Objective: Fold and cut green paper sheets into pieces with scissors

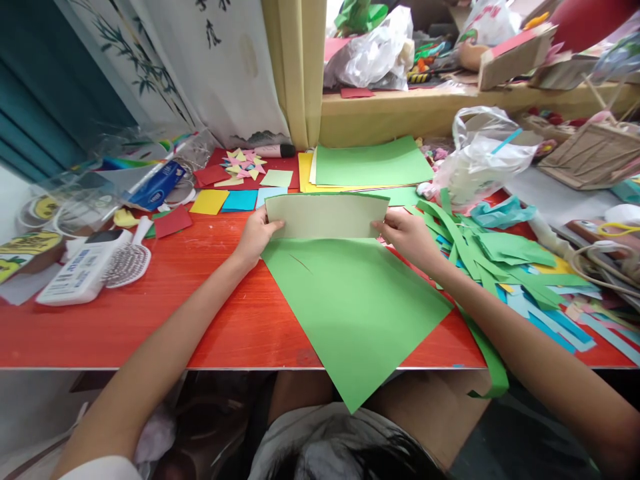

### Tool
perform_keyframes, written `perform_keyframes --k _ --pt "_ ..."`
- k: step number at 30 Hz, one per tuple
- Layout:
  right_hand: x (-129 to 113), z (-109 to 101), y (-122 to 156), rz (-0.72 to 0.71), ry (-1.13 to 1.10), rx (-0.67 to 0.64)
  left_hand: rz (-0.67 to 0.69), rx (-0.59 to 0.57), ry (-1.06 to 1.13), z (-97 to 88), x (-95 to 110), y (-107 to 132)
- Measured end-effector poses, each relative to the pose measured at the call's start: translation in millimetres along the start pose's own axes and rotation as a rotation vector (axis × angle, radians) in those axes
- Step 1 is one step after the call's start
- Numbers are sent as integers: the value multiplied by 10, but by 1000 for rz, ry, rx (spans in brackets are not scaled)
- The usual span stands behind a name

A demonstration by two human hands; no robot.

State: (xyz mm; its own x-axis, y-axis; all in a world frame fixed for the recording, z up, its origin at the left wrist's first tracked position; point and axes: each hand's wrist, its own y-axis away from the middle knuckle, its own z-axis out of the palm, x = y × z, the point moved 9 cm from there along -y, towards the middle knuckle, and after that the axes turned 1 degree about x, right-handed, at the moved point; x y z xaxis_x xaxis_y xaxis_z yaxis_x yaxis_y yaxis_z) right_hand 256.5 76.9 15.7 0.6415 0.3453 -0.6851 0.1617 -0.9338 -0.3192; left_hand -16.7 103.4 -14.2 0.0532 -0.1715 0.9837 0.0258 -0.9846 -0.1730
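— Fingers first: how are yours set on each side?

— Both sets are pinched tight. Your left hand (256, 235) grips the left end of the folded-over flap of the large green paper sheet (350, 313), thumb on the pale underside that now faces up, the other fingers tucked behind. Your right hand (407, 235) nips the right end of that same flap in the same way. Neither hand is slack.

— Where does your sheet lie?

— It lies flat on the red wood-grain tabletop (200, 313), turned like a diamond, its near corner hanging past the front edge toward your lap. The far corner is folded back toward you, and the fold line runs straight between your two hands.

— What sits around you?

— Just behind the fold lies a stack of green and yellow paper sheets (370, 165). Near your right forearm is a heap of cut green and blue paper strips (500, 257), and behind it a crumpled clear plastic bag (480, 157). Well to the left of your left arm lie a white remote control (83, 267) and, touching it, a white hairbrush (127, 260). Small coloured paper squares (225, 200) lie beyond your left hand, apart from it.
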Motion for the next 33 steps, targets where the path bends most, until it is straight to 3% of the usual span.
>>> perform_keyframes --k 7,13,16,21,33 --pt "109 90 -21 22 -16 -75 -42 -34 -11 -13 -86 -29" --pt "-14 -31 -17 -39 -29 2 -25 -28 -57 -42 4 -34" --pt "-16 -77 -20 -10 -226 15 -40 -34 -30 -49 77 -20" --pt "93 183 6 180 -665 -205 -91 -50 49 -21 153 23" --pt "230 192 3 281 -756 -149 -128 -82 46 63 150 59"
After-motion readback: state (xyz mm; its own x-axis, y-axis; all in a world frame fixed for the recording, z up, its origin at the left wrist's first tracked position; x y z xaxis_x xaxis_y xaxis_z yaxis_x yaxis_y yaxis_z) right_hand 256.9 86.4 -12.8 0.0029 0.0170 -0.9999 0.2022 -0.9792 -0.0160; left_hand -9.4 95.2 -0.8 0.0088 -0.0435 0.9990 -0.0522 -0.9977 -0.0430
